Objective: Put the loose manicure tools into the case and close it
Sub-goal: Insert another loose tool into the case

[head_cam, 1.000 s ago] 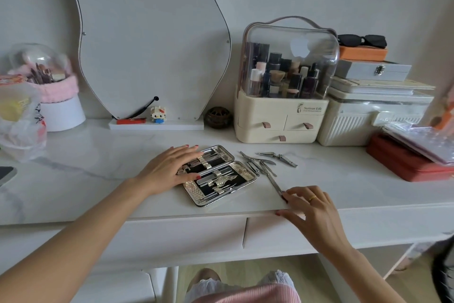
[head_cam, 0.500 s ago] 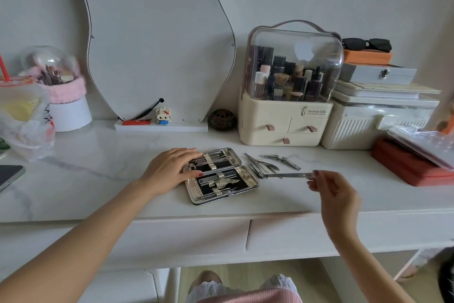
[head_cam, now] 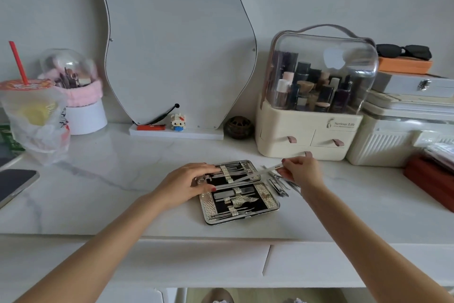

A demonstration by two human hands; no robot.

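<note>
A silver manicure case (head_cam: 270,200) lies open on the white marble desk, both halves lined in black and holding several tools under straps. My left hand (head_cam: 189,183) rests flat on the case's left end, fingers over the far half. My right hand (head_cam: 301,171) pinches a long thin metal file (head_cam: 260,173) by its right end and holds it slanted over the far half of the case. Several loose tools (head_cam: 278,186), among them a nail clipper, lie on the desk just right of the case, partly hidden by my right hand.
A cream cosmetics organiser (head_cam: 309,130) stands close behind the loose tools. White boxes (head_cam: 393,140) and a red case (head_cam: 430,177) fill the right side. A mirror (head_cam: 177,44) leans at the back. A bagged drink (head_cam: 36,118) and a phone (head_cam: 14,184) sit at the left.
My right hand picked the file up near the desk's front edge, lifted it and carried it left and back over the case. The left hand stayed on the case.
</note>
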